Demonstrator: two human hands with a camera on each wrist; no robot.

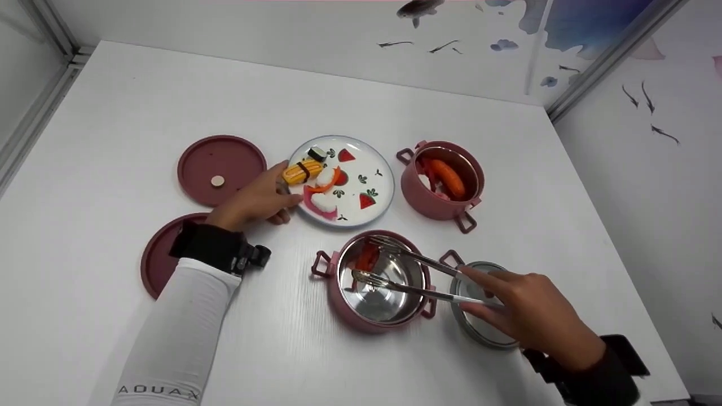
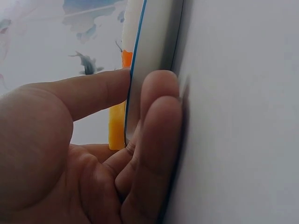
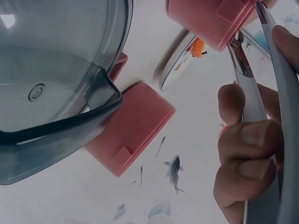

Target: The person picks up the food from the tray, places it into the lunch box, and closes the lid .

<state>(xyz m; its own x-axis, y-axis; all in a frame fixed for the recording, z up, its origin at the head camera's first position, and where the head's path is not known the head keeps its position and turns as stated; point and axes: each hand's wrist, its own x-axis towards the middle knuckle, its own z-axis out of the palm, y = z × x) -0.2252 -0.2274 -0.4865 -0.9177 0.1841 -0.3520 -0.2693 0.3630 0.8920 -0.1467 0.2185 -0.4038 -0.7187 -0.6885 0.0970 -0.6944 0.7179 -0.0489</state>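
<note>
My left hand (image 1: 256, 197) holds the left rim of a white plate (image 1: 378, 175) printed with strawberries. In the left wrist view the thumb (image 2: 100, 93) lies on the rim and the other fingers curl beneath. Toy sushi lies on the plate's left side, including a yellow piece (image 1: 303, 171) with a black band and a small dark-rimmed roll (image 1: 317, 153). My right hand (image 1: 536, 304) grips metal tongs (image 1: 420, 290), their two arms spread apart. The tongs' tips reach into the near pink pot (image 1: 361, 321), beside a red food piece (image 1: 368, 256). Whether they touch it, I cannot tell.
A second pink pot (image 1: 431, 208) stands behind, holding an orange-red sausage-shaped piece (image 1: 448, 177) and other food. Two round dark red lids (image 1: 220, 160) lie at left, one bearing a small pale disc (image 1: 218, 181). A clear container (image 3: 46, 121) stands under the right hand.
</note>
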